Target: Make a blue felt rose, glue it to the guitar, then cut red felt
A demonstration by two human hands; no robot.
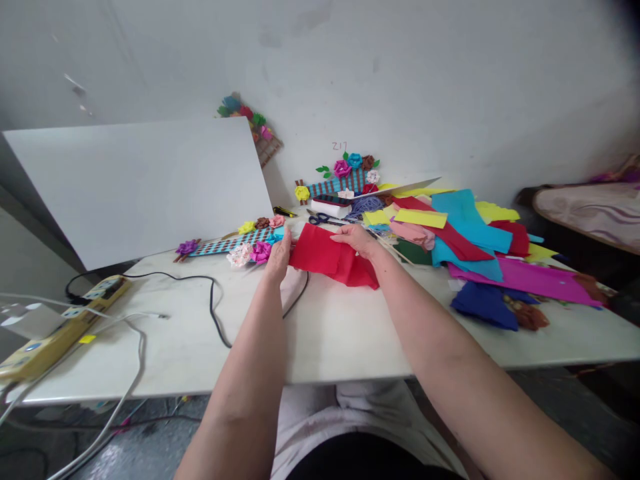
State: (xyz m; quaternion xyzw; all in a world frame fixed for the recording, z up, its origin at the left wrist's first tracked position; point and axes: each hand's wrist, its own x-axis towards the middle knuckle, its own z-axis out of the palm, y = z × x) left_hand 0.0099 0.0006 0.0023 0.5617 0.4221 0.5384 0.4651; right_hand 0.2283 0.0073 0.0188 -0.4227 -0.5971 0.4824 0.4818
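A folded piece of red crepe paper [320,252] is held just over the table in front of me. My right hand [356,241] pinches its upper edge between thumb and fingers, and a loose flap hangs below that hand. Against the paper's left edge, my left hand [281,256] stands on its side with the fingers stretched out. Just behind the paper lie dark-handled scissors [323,219]. To the left of my left hand is a blue-and-brown woven strip [225,243] with paper flowers, among them a magenta flower [261,252].
Coloured crepe paper [470,223] is heaped on the right. A second flowered woven piece [340,181] leans on the wall, near a phone on a white box [331,208]. A white board [145,187] stands at left. A power strip [65,327] and cables [213,303] lie on the table.
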